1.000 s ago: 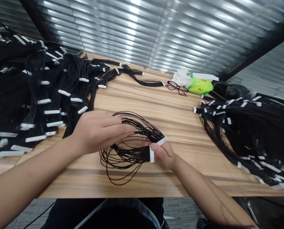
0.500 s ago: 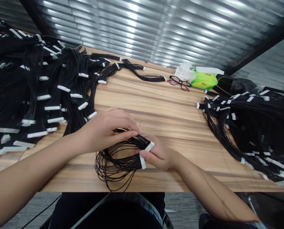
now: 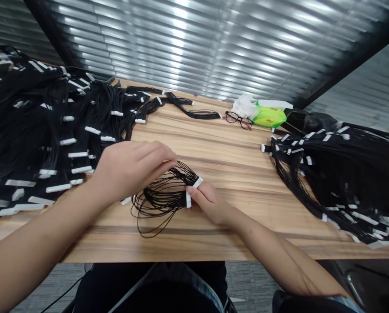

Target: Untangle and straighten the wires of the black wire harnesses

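- The looped bundle of thin black wires [image 3: 158, 198] is between the two hands, over the wooden table [image 3: 236, 174] and close to its near edge.
- The right hand [image 3: 210, 202] is closed on the end of the bundle where the two white plugs are. Its thumb presses down between them.
- One white plug [image 3: 198, 182] sits at the upper side of that thumb, and the other white plug [image 3: 188, 200] sits just below the thumb tip.
- The left hand [image 3: 135, 167] is over the far top part of the loop. Its fingers are bent and close together, with the thumb tucked near them.
- The left fingertips are right by the wires (I cannot tell if they pinch any or only brush them).
- The two hands are apart, with the wires filling the space between them.
- The loop's lower wires hang loose and spread out in big round curves, below the left hand and to the left of the right hand.
- A small white piece [image 3: 126, 201] peeks out under the left wrist.
- A big heap of black cables [image 3: 21, 113] with white ends lies on the left, and another heap of black cables [image 3: 351, 169] lies on the right.
- At the back of the table are eyeglasses [image 3: 239, 120], a crumpled white bag [image 3: 244, 107] and a bright green pack [image 3: 269, 116], all close together.
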### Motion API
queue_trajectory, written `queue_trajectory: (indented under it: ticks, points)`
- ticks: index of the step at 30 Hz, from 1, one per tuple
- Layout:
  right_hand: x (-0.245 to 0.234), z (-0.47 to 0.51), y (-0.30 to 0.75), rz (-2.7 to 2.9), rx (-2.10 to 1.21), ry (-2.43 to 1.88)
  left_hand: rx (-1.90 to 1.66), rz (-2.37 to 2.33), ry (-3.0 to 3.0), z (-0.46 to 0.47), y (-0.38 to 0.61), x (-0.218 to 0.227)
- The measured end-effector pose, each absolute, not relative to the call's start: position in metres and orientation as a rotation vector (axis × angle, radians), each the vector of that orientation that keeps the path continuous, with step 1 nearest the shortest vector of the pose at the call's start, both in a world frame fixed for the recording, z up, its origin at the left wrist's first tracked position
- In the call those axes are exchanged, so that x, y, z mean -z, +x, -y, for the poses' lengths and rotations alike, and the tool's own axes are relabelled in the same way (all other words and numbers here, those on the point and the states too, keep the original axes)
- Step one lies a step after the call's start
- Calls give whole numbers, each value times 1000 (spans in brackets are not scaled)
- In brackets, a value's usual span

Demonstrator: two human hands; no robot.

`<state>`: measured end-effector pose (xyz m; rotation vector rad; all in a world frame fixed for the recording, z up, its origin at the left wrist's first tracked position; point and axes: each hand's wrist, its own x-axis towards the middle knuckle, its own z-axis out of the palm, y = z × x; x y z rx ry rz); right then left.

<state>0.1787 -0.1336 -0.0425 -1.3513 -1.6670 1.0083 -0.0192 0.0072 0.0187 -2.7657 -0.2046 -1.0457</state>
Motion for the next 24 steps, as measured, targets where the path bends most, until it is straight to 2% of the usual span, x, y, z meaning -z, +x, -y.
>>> queue_trajectory:
  ticks: [4,9,13,16,20,24]
  points:
    - [44,132,179,1699,-1004,-1339,884,459,-3197,-19,-11,-8]
    - [39,132,177,1821,-1016,-1311,697,357,-3484,-21,-6,-7]
    - [38,130,176,1832,-1058,-1319,538,339,-3521,-20,-1,-9]
    - [41,129,176,1755,-1084,-1372,593,397,-3418,-23,3,-16]
    - [47,126,177,1627,-925,-1438,633,500,-3359,-3,-1,-41]
    - [52,122,178,1605,-714,-1452,546,559,-3452,61,-10,-61]
